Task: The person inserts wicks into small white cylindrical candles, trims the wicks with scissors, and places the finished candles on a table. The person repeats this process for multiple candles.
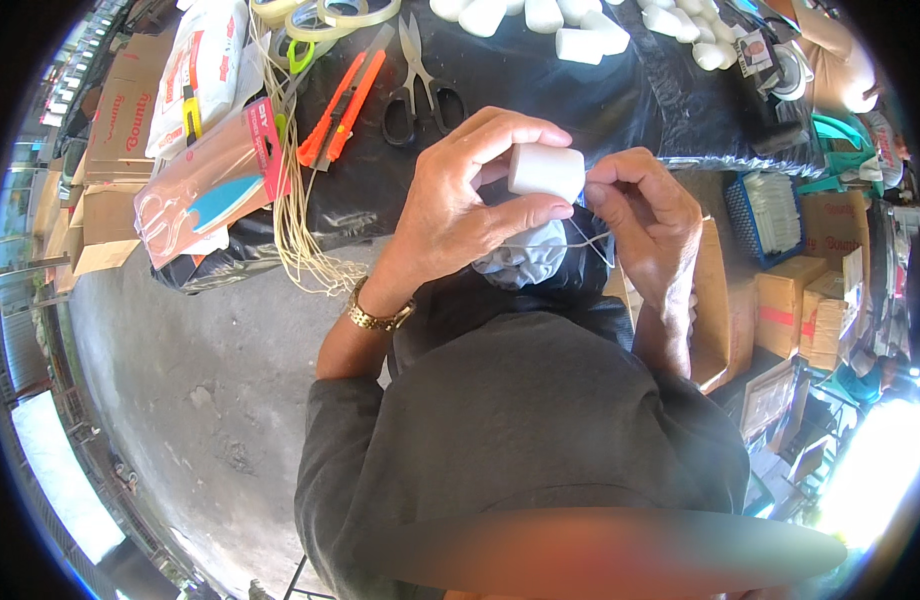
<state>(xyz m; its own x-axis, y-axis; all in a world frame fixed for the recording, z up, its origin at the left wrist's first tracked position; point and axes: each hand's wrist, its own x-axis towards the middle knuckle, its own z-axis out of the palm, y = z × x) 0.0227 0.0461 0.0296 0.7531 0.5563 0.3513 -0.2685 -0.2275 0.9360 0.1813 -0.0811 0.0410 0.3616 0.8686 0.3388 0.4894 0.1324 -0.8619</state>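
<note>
My left hand (445, 200) grips a white cylinder (546, 172) between thumb and fingers, lifted in front of my chest near the table edge. At the cylinder's right end, my right hand (648, 215) is closed in a pinch on a thin pale cord (585, 243). The cord loops below the pinch and runs left beneath the cylinder. Whether it passes into the cylinder is hidden by the fingertips, where a speck of blue shows. Under both hands lies gathered grey fabric (528, 262). Similar white cylinders (580, 43) are heaped at the table's far side.
On the black-covered table (540, 95) lie black-handled scissors (416, 85), orange cutters (346, 105), tape rolls (325, 18), a bundle of pale cords (298, 220) and a pink-edged package (215, 185). A blue basket (770, 225) and cardboard boxes (788, 300) stand right.
</note>
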